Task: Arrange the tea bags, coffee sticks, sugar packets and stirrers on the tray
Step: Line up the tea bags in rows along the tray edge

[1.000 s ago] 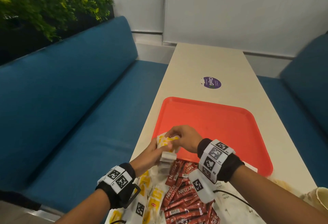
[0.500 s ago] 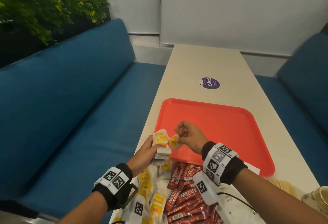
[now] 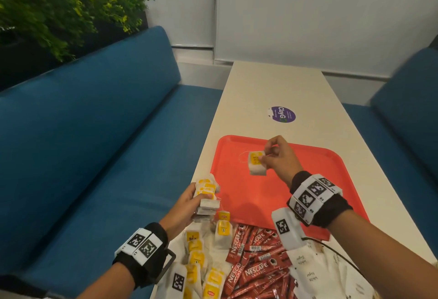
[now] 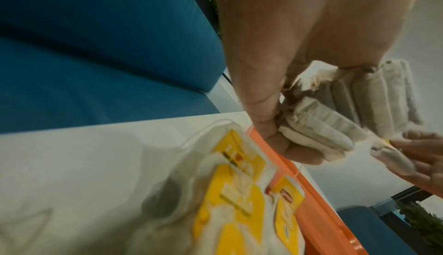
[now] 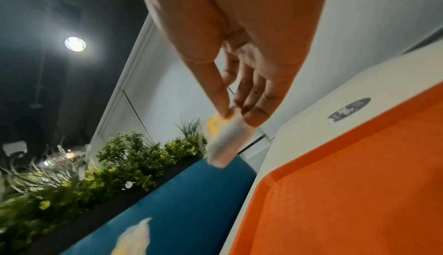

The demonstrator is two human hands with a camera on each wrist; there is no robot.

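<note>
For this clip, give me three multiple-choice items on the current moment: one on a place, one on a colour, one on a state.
1. Where is the single tea bag with the yellow tag?
A. Flat among the coffee sticks
B. Held over the tray's far left part
C. On the blue bench

2. What colour is the flat plastic tray?
A. Orange-red
B. Green
C. White

3. What is the left hand doing?
A. Lying flat and open on the table
B. Gripping a stack of tea bags
C. Lifting the tray

Answers:
1 B: the right hand pinches the bag above the tray's far left area.
2 A: the head view and both wrist views show an orange-red surface.
3 B: the fingers curl round a bundle of white bags with yellow tags by the tray's near left edge.
</note>
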